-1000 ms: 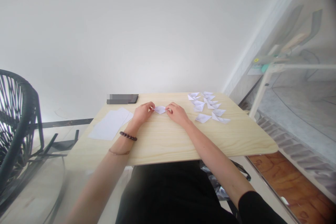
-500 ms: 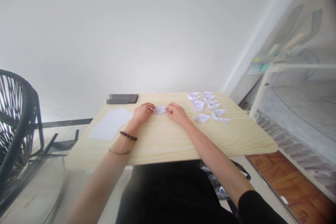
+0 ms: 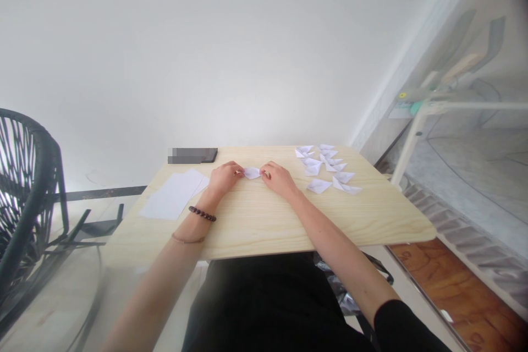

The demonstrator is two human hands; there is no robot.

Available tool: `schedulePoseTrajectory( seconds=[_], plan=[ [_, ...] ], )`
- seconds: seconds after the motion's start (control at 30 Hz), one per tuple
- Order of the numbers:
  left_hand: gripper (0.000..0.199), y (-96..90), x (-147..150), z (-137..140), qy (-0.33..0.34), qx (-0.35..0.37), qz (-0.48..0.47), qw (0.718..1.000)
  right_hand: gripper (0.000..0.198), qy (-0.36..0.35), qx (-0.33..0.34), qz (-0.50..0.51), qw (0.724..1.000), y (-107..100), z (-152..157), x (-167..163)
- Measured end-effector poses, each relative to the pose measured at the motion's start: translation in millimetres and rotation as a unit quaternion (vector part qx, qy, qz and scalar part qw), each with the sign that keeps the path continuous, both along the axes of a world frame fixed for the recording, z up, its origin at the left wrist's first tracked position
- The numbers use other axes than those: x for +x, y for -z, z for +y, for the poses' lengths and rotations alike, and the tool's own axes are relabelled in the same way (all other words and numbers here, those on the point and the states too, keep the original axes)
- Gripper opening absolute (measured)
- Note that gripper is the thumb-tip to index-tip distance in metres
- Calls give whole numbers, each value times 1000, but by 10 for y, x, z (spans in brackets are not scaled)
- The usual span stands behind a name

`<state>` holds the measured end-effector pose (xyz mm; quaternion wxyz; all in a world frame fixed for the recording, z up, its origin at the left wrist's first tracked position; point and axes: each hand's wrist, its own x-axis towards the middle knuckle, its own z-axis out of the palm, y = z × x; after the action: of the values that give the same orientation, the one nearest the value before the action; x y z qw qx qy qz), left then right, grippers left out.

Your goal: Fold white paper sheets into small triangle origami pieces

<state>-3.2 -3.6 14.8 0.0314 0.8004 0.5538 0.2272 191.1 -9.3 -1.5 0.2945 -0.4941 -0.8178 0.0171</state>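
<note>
Left: loose sheets (image 3: 171, 196) on the counter (image 3: 256, 225), dark flat object (image 3: 211, 154) behind them, partly masked. Then left hand (image 3: 225, 178), fingers clamped on the near end of the small folded paper (image 3: 252, 173), which sits mid-counter between both hands. Right hand (image 3: 280, 179) pinches the opposite end, thumb and index together on the tip, other fingers curled. Step looks like shaping or creasing this piece; next move likely calls for an even, light grip at both ends. Right: finished-looking folded pieces (image 3: 319, 186) grouped well apart.
</note>
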Motion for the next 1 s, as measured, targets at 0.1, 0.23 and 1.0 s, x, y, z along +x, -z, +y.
schedulePoseTrajectory(
  seconds=[0.1, 0.23, 1.0],
  plan=[
    [17, 16, -6, 13, 3, 6, 7, 1000, 17, -1, -2, -4, 1000, -7, -4, 0],
    [17, 24, -12, 20, 14, 10, 15, 1000, 19, 0, 0, -8, 1000, -10, -12, 2],
    [23, 87, -28, 64, 64, 26, -11, 998, 25, 3, -6, -34, 999, -64, -64, 3]
  ],
)
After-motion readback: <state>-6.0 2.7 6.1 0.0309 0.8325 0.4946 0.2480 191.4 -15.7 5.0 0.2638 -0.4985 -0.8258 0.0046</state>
